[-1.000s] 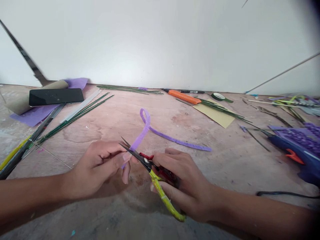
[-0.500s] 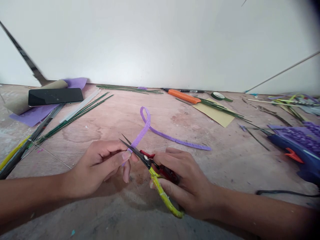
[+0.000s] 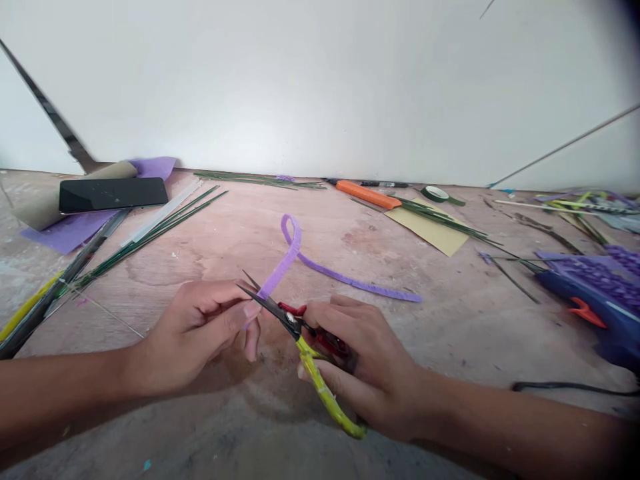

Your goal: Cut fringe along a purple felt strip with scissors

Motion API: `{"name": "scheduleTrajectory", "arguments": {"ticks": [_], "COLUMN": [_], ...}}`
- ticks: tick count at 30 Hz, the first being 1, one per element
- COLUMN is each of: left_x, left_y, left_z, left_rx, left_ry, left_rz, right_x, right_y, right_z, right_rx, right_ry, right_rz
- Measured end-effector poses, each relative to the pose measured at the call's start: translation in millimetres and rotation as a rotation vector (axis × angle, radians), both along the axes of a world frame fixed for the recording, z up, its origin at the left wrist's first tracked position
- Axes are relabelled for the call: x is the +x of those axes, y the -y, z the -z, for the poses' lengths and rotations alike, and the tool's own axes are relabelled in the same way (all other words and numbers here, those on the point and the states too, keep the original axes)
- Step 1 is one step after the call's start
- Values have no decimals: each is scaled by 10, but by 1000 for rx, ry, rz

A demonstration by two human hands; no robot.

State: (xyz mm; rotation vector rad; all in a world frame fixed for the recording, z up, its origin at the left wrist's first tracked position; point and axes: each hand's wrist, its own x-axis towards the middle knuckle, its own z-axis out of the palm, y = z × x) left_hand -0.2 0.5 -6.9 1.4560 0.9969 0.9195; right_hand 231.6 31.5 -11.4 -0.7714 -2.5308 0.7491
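Observation:
My left hand (image 3: 197, 330) pinches the near end of a long purple strip (image 3: 320, 267) between thumb and fingers. The strip loops up off the wooden table (image 3: 210, 240) and trails away to the right. My right hand (image 3: 360, 360) grips small scissors (image 3: 300, 337) with yellow-green and red handles. Their dark blades are parted around the strip, right beside my left fingertips.
A black phone (image 3: 113, 194) lies on purple felt at the back left, next to green wire stems (image 3: 150, 233) and a ruler. An orange cutter (image 3: 367, 194), green tape roll (image 3: 436, 193) and tan paper sit at the back. A blue glue gun (image 3: 595, 313) lies at right.
The scissor blades have opened and closed slightly at the strip's near end. Both hands stay in nearly the same place.

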Motion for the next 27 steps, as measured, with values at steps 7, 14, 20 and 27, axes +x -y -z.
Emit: {"name": "scheduleTrajectory", "arguments": {"ticks": [7,14,20,27], "left_x": [-6,-4,-6,-8], "left_y": [1,-10,-12,-11], "left_z": [-5,10,-10,28], "left_rx": [24,-3,39,-74], "left_ry": [-72,-44,-79,19], "left_rz": [-16,12,49,54], "right_x": [-5,7,1,13], "right_y": [-6,-17,-22,-4], "right_z": [-11,6,-1,-4], "right_rx": [19,7,17,-2], "right_ry": [-12,-46,-68,-74], "right_rz": [-21,-60,-76,-19]}}
